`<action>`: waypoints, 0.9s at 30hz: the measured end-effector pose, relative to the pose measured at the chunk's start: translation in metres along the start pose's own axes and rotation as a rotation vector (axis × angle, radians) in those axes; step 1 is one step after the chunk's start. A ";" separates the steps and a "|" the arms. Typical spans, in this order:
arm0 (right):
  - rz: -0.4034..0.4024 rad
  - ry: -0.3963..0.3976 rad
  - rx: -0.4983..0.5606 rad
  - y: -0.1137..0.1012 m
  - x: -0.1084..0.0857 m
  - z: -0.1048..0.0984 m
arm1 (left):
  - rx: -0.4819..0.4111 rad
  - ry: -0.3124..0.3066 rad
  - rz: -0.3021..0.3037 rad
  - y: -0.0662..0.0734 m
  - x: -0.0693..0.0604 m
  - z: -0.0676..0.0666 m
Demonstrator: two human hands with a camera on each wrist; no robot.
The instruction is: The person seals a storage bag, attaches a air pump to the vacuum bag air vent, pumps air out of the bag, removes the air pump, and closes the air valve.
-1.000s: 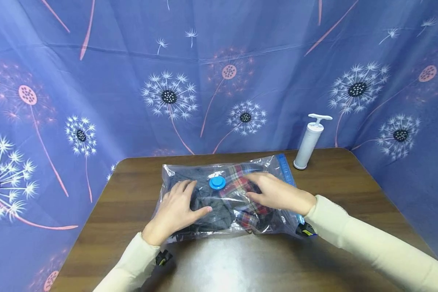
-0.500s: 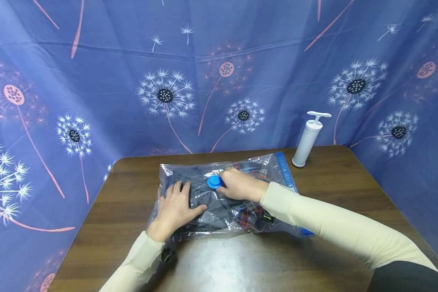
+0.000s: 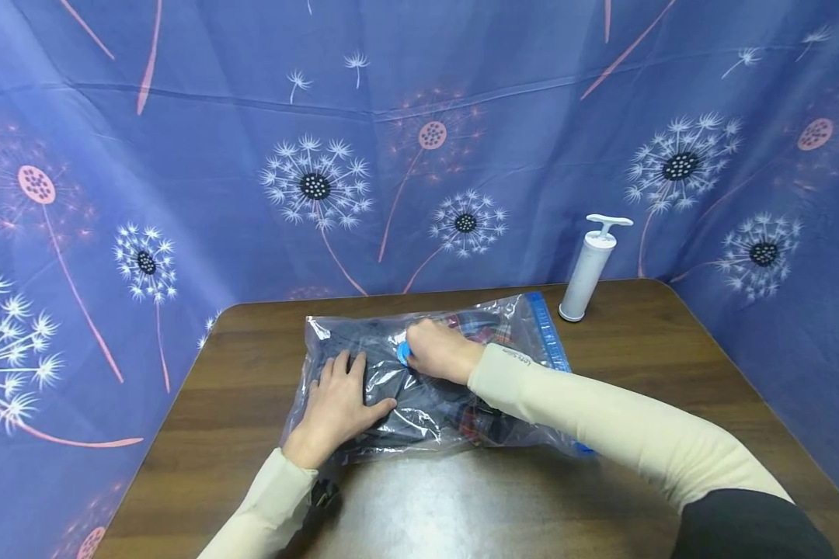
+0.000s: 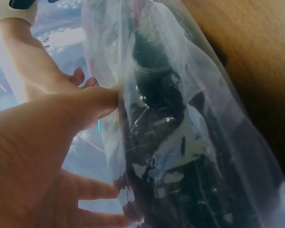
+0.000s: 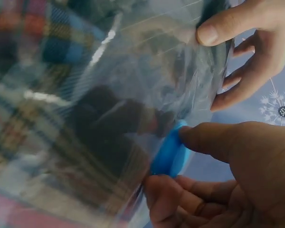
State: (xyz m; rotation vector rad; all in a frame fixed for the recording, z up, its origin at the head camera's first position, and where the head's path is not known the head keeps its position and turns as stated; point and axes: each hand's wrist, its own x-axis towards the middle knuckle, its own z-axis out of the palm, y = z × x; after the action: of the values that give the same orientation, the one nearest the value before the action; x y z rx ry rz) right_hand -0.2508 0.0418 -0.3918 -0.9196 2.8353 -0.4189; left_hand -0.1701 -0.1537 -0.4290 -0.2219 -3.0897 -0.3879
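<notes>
A clear vacuum storage bag [image 3: 419, 435] lies flat on the table with dark grey clothing [image 4: 156, 90] at its left and plaid cloth [image 5: 69, 35] at its right. My left hand [image 3: 337, 405] rests on the bag's left part, fingers spread. Near the bag's middle, my right hand [image 3: 440, 353] grips the round blue valve cap [image 5: 171, 149]; in the right wrist view, thumb and curled fingers pinch its edge. From the head view, much of the cap is hidden behind that hand.
A white hand pump [image 3: 587, 273] stands upright at the back right of the wooden table [image 3: 252, 365]. The bag's blue zip edge [image 3: 549, 332] faces the pump. Behind the table hangs a blue dandelion-print curtain [image 3: 391, 194].
My right hand has moved left from above the plaid cloth to the blue valve cap and grips it. My left hand has settled on the bag, nearly in the same place.
</notes>
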 end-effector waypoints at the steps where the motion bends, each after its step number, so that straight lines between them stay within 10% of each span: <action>1: 0.001 -0.020 -0.004 -0.004 0.000 -0.003 | 0.000 -0.005 -0.001 -0.001 0.000 0.000; 11: -0.002 0.004 0.010 0.001 0.005 0.003 | -0.022 -0.026 -0.005 -0.001 0.001 -0.002; 20: -0.224 -0.039 -0.107 0.008 0.003 -0.003 | -0.047 -0.052 -0.012 -0.001 0.001 -0.002; 27: -0.095 -0.053 -0.107 0.004 0.001 -0.012 | -0.039 -0.063 -0.014 0.000 0.002 -0.002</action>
State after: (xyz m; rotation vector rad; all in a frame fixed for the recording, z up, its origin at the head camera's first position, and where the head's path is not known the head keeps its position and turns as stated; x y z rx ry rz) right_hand -0.2567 0.0468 -0.3820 -1.0722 2.7977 -0.2518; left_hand -0.1724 -0.1539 -0.4272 -0.2169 -3.1493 -0.4509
